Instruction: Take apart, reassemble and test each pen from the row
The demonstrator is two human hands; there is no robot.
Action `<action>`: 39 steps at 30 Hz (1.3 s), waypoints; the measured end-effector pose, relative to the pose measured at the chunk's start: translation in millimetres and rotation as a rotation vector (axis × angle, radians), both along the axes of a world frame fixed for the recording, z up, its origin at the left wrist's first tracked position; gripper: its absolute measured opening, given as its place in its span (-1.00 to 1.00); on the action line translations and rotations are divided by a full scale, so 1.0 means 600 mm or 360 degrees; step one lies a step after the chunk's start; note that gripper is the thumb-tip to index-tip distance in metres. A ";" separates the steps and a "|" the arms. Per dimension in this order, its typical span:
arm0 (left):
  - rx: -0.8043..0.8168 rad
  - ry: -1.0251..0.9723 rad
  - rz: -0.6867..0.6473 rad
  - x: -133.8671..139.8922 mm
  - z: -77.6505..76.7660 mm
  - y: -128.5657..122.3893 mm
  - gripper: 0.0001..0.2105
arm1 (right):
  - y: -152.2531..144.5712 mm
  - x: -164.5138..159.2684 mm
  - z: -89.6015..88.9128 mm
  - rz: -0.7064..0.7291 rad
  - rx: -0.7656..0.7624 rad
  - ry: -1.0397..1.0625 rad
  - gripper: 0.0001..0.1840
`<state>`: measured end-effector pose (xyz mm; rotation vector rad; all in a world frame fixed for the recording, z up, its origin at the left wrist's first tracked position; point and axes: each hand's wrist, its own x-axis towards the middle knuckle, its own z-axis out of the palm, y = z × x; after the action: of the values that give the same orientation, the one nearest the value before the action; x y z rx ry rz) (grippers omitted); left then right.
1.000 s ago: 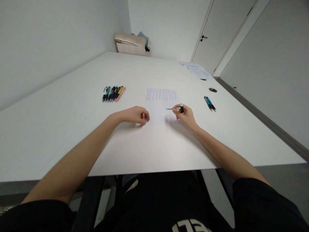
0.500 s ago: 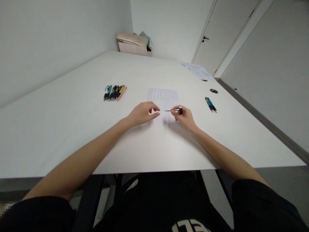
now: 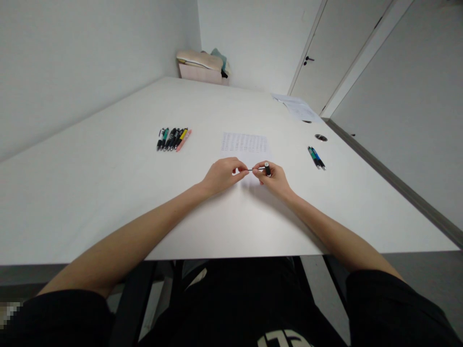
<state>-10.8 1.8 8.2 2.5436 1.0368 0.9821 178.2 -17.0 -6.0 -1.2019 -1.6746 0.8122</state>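
Between my two hands runs a thin dark pen refill (image 3: 250,169), held roughly level above a printed sheet of paper (image 3: 245,143). My left hand (image 3: 222,175) pinches the refill's left end with thumb and fingertips. The thumb and forefinger of my right hand (image 3: 278,180) grip its other side. A short black pen barrel piece (image 3: 267,169) with a pale end also sits in my right hand, sticking up between the fingers. Fingertips cover the refill's tip, so I cannot tell whether anything small is on it.
A row of several pens (image 3: 173,140) lies on the white table (image 3: 108,193) at left. Two more pens, green and blue (image 3: 317,158), lie at right, near a round cable hole (image 3: 320,138). Loose papers (image 3: 298,107) rest at the far right edge.
My left hand has moved right and closed its fingertips on the refill's left end. My right hand has barely shifted and keeps hold of the refill and the black barrel piece.
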 end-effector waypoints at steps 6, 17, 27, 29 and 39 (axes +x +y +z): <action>-0.0037 -0.0047 0.0036 -0.002 0.004 0.000 -0.83 | -0.004 0.002 0.006 0.0009 -0.0012 -0.0019 -0.63; -0.0042 -0.0174 0.0138 -0.031 0.010 0.015 -0.83 | 0.007 0.028 0.007 -0.0089 -0.0002 -0.0042 -0.65; -0.0066 -0.0162 0.0142 -0.035 0.011 0.019 -0.85 | 0.008 0.030 0.009 -0.0116 -0.0003 -0.0028 -0.68; -0.0071 -0.0163 0.0142 -0.035 0.010 0.020 -0.86 | 0.008 0.031 0.009 -0.0098 0.0003 -0.0045 -0.67; -0.0080 -0.0182 0.0114 -0.040 0.011 0.023 -0.88 | 0.012 0.035 0.007 -0.0111 -0.0023 0.0001 -0.68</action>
<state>-34.5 15.7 14.8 2.3947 1.1118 1.0921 198.9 -10.0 -1.8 -1.2631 -1.6195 0.7828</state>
